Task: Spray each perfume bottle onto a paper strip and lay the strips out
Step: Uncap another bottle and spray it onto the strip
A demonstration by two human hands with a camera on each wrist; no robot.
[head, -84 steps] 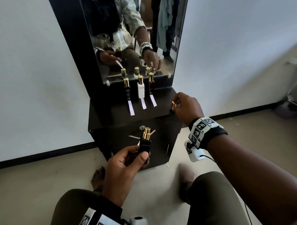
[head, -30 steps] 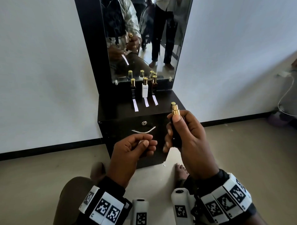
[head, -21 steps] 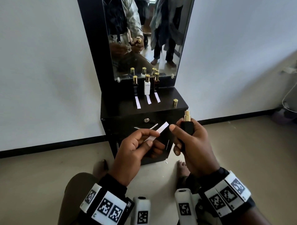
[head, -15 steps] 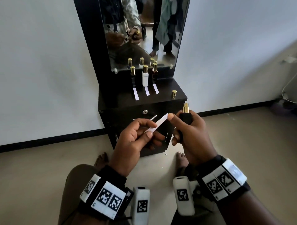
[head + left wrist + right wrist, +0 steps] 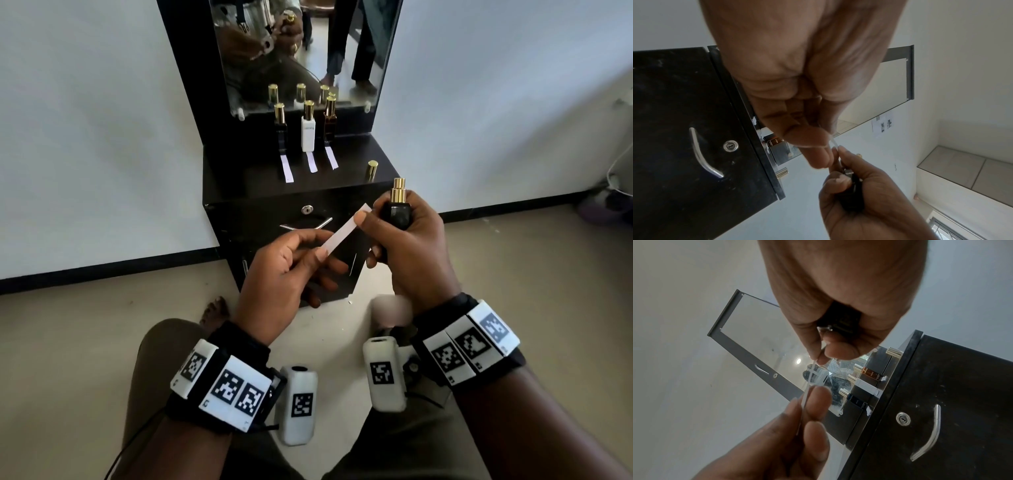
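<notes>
Your left hand (image 5: 284,270) pinches a paper strip (image 5: 344,233); your right hand (image 5: 407,250) grips an uncapped black perfume bottle (image 5: 397,210), its thumb touching the strip's far end. At twelve o'clock on the black cabinet (image 5: 246,178) stand three capped bottles (image 5: 308,132) behind laid strips (image 5: 311,162), a gold cap (image 5: 372,170) toward one o'clock. Your fingers hide the bottle's lower body.

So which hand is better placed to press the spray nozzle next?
Right. The right hand already grips the black gold-nozzled perfume bottle upright; the left hand is pinching the white paper strip.

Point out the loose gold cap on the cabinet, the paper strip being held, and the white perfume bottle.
gold cap (image 5: 372,170), head view, middle of its side.
paper strip (image 5: 344,231), head view, middle of the free length.
white perfume bottle (image 5: 308,137), head view, centre of the white body.
</notes>
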